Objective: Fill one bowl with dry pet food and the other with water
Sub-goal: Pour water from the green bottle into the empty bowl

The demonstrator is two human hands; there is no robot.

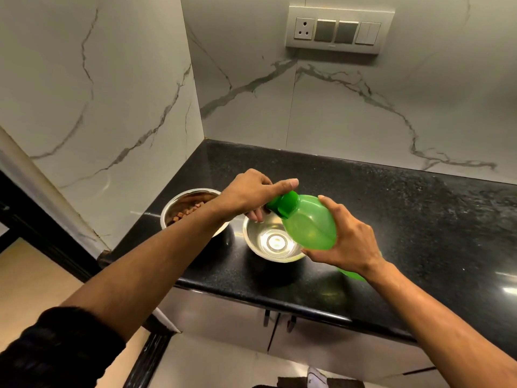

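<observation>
Half done, I'd say: the left bowl [193, 211], near the worktop's back-left corner, already has brown kibble in it, while the second bowl [272, 242] just beside it toward the front edge looks dry. The right hand [345, 242] grips the tilted green bottle [310, 222] over that bowl, the left hand [251, 191] pinches its cap [284, 204], still on, so pouring water is left.

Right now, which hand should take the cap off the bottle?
The left hand: its fingers already wrap the cap, while the right hand holds the bottle.
</observation>
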